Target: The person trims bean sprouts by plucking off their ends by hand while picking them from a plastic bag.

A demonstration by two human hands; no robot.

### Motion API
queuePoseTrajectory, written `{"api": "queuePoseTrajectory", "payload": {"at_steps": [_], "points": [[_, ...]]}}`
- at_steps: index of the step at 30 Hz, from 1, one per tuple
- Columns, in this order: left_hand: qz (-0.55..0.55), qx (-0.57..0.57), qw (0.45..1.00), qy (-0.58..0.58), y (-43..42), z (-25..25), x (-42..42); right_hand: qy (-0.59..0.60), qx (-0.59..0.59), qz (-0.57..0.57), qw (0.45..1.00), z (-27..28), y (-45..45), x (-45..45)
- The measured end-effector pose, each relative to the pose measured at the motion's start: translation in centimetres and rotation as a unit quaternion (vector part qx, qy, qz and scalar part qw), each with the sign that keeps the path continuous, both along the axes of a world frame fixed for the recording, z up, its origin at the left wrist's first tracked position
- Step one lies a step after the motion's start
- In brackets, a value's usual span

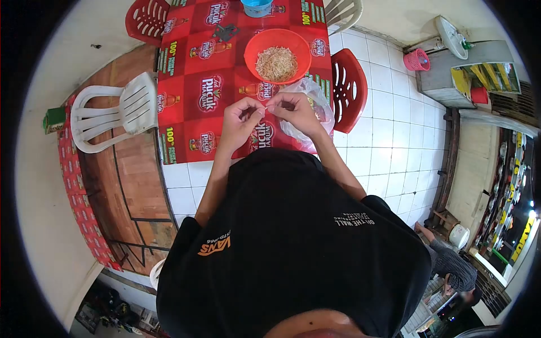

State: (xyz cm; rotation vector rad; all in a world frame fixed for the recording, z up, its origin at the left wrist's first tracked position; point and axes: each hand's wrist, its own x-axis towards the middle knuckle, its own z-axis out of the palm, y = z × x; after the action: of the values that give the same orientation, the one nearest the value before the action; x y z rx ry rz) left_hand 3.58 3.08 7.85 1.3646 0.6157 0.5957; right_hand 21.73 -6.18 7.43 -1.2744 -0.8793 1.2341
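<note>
My left hand (243,117) and my right hand (295,111) meet over the near part of the table, thumb and fingers pinched on each. Whatever sits between the fingertips is too small to name. Just beyond them stands a red plastic bowl (305,49) holding a heap of thin, pale strands (276,63) that look like bean sprouts. A clear plastic bag (322,107) lies beside and partly under my right hand; its contents are hard to make out.
A red patterned cloth covers the table (183,107). A blue container (257,8) and a dark object (226,32) lie farther back. Red chairs (350,84) flank it, with a white chair (115,112) at left. Another person (455,269) is at lower right.
</note>
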Motion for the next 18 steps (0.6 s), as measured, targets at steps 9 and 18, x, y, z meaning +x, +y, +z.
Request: {"api": "queuePoseTrajectory", "payload": {"at_steps": [9,18], "points": [[-0.033,-0.129,0.991,-0.011,-0.5,-0.4,-0.1,0.119,-0.003,0.017,0.993,0.5,-0.3,-0.6],[-0.011,-0.192,0.981,-0.027,0.0,-3.3,-1.8,0.156,-0.027,0.002,0.987,-0.4,-0.3,-0.2]]}}
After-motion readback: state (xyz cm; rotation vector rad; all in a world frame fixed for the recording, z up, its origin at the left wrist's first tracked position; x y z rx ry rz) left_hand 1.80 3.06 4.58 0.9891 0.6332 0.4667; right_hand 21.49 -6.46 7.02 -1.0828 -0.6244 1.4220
